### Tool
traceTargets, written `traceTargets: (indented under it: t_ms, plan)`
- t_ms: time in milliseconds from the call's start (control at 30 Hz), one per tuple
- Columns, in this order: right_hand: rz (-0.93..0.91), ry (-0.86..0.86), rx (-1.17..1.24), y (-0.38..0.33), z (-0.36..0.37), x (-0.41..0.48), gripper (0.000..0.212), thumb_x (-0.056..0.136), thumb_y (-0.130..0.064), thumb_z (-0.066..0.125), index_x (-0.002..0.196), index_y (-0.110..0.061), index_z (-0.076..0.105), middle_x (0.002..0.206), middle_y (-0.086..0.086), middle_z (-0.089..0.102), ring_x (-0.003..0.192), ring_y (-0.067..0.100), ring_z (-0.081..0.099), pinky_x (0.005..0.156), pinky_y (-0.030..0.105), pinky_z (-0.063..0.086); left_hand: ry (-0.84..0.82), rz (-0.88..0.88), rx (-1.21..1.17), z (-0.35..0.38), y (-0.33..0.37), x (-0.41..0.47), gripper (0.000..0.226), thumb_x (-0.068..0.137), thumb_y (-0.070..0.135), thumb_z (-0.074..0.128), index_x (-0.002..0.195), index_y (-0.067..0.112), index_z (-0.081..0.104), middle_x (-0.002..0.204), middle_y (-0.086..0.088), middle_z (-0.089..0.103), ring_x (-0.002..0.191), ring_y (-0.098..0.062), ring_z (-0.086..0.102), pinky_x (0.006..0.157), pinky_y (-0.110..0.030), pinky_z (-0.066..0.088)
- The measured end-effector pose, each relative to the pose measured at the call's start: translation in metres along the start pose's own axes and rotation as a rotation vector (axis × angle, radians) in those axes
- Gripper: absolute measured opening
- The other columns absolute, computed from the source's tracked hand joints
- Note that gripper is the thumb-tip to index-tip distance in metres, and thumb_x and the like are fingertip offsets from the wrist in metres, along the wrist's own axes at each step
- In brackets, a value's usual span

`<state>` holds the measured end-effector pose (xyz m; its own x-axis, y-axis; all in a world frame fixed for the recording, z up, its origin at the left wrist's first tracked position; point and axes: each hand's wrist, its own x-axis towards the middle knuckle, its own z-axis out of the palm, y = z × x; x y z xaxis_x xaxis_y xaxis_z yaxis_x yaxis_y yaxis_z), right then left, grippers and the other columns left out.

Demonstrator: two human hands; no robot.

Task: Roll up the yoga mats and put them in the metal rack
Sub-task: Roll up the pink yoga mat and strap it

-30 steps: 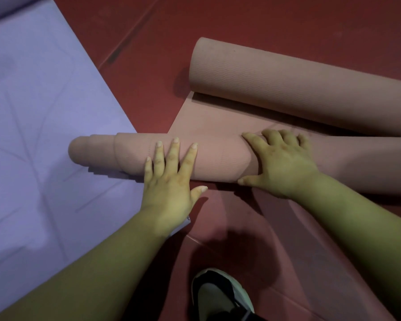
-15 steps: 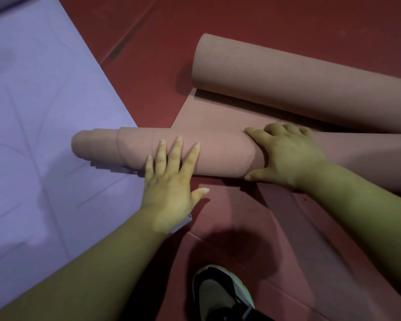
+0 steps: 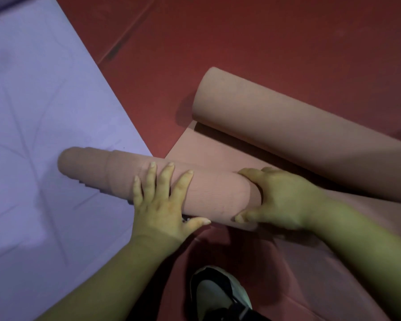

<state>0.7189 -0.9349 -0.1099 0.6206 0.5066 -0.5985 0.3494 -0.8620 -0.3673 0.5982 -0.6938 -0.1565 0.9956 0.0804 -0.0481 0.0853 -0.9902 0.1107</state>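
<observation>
A pinkish-brown yoga mat lies on the floor, rolled from both ends. The near roll (image 3: 213,195) is uneven, with inner layers sticking out at its left end over the purple mat. My left hand (image 3: 162,200) presses flat on the near roll, fingers spread and straight. My right hand (image 3: 280,200) grips the same roll further right, fingers curled over its top and thumb at its front. The thicker far roll (image 3: 287,135) lies just behind, with a short flat strip of mat (image 3: 202,149) between the two. No metal rack is in view.
A purple mat (image 3: 44,112) lies unrolled on the left, under the near roll's left end. Red floor (image 3: 241,42) stretches behind the rolls. My shoe (image 3: 218,295) stands at the bottom centre, close behind the near roll.
The near roll has turned a little toward the far roll, and the flat strip between them is shorter. My right hand's fingers have curled further round the roll.
</observation>
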Motion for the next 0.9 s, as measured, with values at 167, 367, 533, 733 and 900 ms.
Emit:
traceTargets:
  t_ms: [167, 367, 533, 733, 900]
  plan:
    - [0.071, 0.090, -0.121, -0.005, 0.009, -0.008, 0.106, 0.058, -0.102, 0.032, 0.149, -0.048, 0.025, 0.141, -0.006, 0.052, 0.129, 0.026, 0.051, 0.108, 0.043, 0.040, -0.040, -0.006, -0.008, -0.004, -0.003, 0.006, 0.103, 0.064, 0.091, 0.046, 0.149, 0.034, 0.035, 0.156, -0.007, 0.036, 0.148, -0.041, 0.021, 0.117, -0.068, 0.015]
    - [0.267, 0.270, -0.106, 0.000, 0.021, -0.003, 0.106, 0.069, -0.097, -0.004, 0.155, -0.042, 0.024, 0.159, 0.002, 0.039, 0.140, 0.033, 0.041, 0.115, 0.056, 0.031, -0.115, -0.017, -0.009, -0.010, -0.001, 0.011, 0.105, 0.064, 0.095, 0.040, 0.151, 0.037, 0.029, 0.160, -0.004, 0.028, 0.152, -0.037, 0.012, 0.120, -0.063, 0.006]
    - [0.309, 0.271, -0.045, 0.003, 0.013, 0.009, 0.104, 0.070, -0.101, 0.007, 0.158, -0.046, -0.004, 0.170, 0.009, -0.001, 0.154, 0.042, 0.004, 0.121, 0.065, 0.006, -0.187, -0.027, 0.014, -0.021, 0.004, 0.022, 0.114, 0.061, 0.100, 0.030, 0.156, 0.038, 0.019, 0.166, -0.002, 0.015, 0.154, -0.034, -0.005, 0.122, -0.059, -0.006]
    - [0.314, 0.300, -0.025, 0.011, 0.002, 0.022, 0.111, 0.066, -0.103, 0.007, 0.159, -0.044, -0.005, 0.170, 0.008, -0.011, 0.154, 0.043, -0.009, 0.120, 0.067, 0.003, -0.216, -0.057, 0.027, -0.027, 0.028, 0.037, 0.115, 0.067, 0.097, 0.017, 0.158, 0.026, 0.013, 0.168, -0.002, 0.004, 0.154, -0.031, -0.016, 0.120, -0.063, -0.008]
    - [0.323, 0.342, -0.012, 0.015, -0.004, 0.030, 0.096, 0.080, -0.092, 0.026, 0.160, -0.041, 0.007, 0.170, 0.010, -0.010, 0.153, 0.044, -0.011, 0.122, 0.065, 0.002, -0.233, -0.049, 0.021, -0.024, 0.029, 0.050, 0.105, 0.071, 0.098, 0.021, 0.154, 0.033, 0.019, 0.165, 0.003, 0.017, 0.154, -0.029, -0.003, 0.120, -0.063, -0.005]
